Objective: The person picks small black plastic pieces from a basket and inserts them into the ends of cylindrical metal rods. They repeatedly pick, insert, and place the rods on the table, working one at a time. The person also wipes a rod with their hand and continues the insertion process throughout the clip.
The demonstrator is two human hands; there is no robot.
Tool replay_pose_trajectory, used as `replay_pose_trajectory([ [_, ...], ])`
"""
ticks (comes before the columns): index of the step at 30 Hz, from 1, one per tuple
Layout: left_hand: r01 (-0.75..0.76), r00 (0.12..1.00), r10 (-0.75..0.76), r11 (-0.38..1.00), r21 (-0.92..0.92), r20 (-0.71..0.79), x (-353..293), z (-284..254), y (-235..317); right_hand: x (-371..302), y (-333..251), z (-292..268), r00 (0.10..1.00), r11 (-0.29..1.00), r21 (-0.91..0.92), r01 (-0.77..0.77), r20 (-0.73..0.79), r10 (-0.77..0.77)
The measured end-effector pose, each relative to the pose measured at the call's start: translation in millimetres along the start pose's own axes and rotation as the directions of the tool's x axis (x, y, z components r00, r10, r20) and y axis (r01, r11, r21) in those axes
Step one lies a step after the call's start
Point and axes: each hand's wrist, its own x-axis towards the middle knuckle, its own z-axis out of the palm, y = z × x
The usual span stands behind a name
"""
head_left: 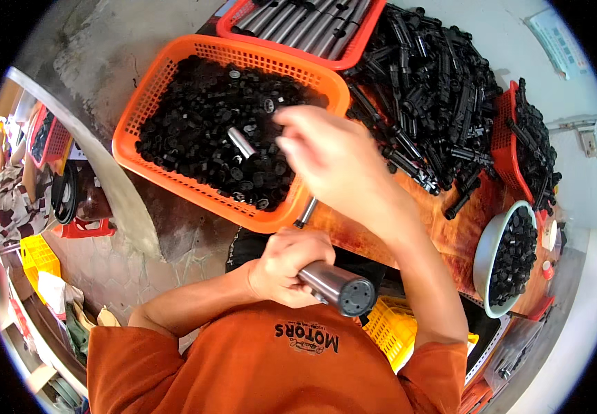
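My left hand (291, 265) is closed around a dark, shiny metal cylinder (327, 281) in front of my chest. Its near end carries a round black cap with small holes. A thin metal rod (306, 212) shows just beyond the fist; whether it belongs to the cylinder is unclear. Over the right part of an orange basket (195, 200) reaches my right hand (333, 155), its fingers smeared by motion, so I cannot see whether they hold anything. Many small black round parts (188, 124) fill the basket. Among them lies a short silver tube (242, 143).
Behind stands a red basket (350, 56) of silver tubes (298, 27). Black tubular parts (422, 90) are heaped on the wooden table (416, 214). At the right are another red basket (503, 141) and a pale bowl (485, 255) of black pieces (516, 259). A yellow crate (391, 331) sits below.
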Motion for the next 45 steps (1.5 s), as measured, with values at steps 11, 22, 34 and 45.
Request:
replay_pose_trajectory([
  [11,0.03,0.977,0.001,0.989,0.143,-0.215,-7,-57,5,59,-6,91,0.892,0.886,-0.463,-0.02,0.393,0.225],
  [22,-0.003,0.979,0.034,0.988,0.156,-0.201,2,-60,5,71,-7,100,0.769,0.82,-0.525,-0.229,0.418,0.483],
  [34,-0.009,0.976,0.037,0.991,0.13,-0.213,2,-59,5,76,2,96,0.795,0.855,-0.458,-0.242,0.411,0.445],
  [45,0.079,0.968,-0.031,0.98,0.185,-0.247,-1,-53,-2,34,-24,-29,0.936,0.923,0.167,-0.348,0.109,0.334],
])
